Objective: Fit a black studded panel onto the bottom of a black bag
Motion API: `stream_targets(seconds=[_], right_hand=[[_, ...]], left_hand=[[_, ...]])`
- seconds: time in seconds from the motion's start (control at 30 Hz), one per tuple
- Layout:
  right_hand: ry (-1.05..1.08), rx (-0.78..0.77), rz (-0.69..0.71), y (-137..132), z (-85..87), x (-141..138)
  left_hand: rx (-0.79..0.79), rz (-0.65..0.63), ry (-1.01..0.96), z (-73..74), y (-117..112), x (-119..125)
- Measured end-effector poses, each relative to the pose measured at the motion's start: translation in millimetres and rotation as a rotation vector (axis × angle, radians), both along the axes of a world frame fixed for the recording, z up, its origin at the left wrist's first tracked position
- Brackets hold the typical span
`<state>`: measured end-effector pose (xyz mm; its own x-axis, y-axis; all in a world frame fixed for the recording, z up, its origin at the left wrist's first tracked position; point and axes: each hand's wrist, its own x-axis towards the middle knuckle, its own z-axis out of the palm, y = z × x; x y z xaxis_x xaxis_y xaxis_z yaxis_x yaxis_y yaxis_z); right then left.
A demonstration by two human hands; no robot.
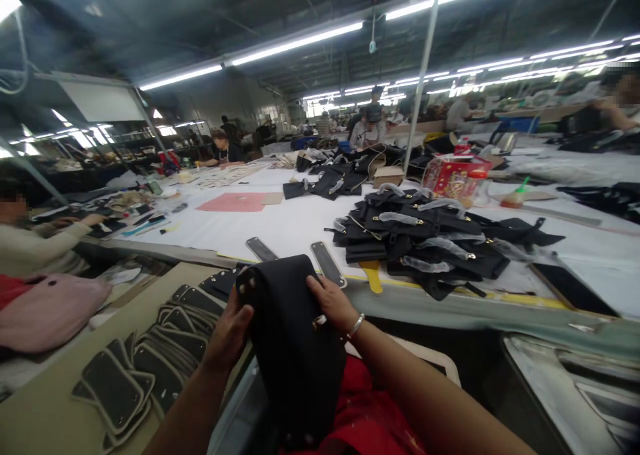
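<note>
I hold a black leather bag piece [290, 335] upright over my lap with both hands. My left hand [229, 335] grips its left edge, thumb pressed on the front near small metal studs. My right hand [333, 303] is closed on its right edge, fingers curled round it beside a metal fitting; a silver bracelet sits on that wrist. Just beyond the piece, two grey oblong strips [327, 263] lie on the white table [280, 225].
A heap of black bag parts with plastic-wrapped straps [425, 238] lies on the table to the right, beside a red box [453, 177]. Several dark oblong panels [145, 368] are stacked on a tan board at left. A person's sleeve [40, 245] is at far left; other workers sit further back.
</note>
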<state>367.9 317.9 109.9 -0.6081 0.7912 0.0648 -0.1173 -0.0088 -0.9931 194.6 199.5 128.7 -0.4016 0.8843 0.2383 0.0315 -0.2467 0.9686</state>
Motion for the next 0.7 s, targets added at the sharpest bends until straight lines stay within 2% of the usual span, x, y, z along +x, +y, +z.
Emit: stream_targets(seconds=[0.1,0.17,0.23,0.3,0.37,0.43,0.47,0.57,0.63,0.7], right_hand=[[-0.109,-0.010,0.123,6,-11.9,14],[-0.156,0.051,0.150,3,-26.8,22],[-0.220,0.155,0.105,-1,-39.5,32],[-0.298,0.225,-0.016,-4,-43.1,45],[-0.385,0.280,-0.217,-6,-34.2,60],[-0.487,0.404,-0.378,-11,-14.4,73],[-0.543,0.492,-0.385,-15,-2.4,77],[-0.711,0.720,-0.212,-32,29.9,79],[-0.799,0.784,-0.155,-40,41.2,74],[-0.817,0.791,-0.145,-40,43.2,68]], left_hand=[[-0.020,-0.197,0.099,17.4,20,12],[-0.051,-0.319,0.118,20.5,34,20],[-0.092,-0.338,0.133,17.2,42,29],[-0.125,-0.287,0.155,11.6,46,38],[-0.159,-0.273,0.176,7.5,46,44],[-0.169,-0.280,0.207,6.9,45,49],[-0.165,-0.275,0.224,7.7,45,51],[-0.147,-0.239,0.270,12.0,44,57],[-0.137,-0.207,0.300,13.7,43,62],[-0.130,-0.177,0.333,13.4,42,65]])
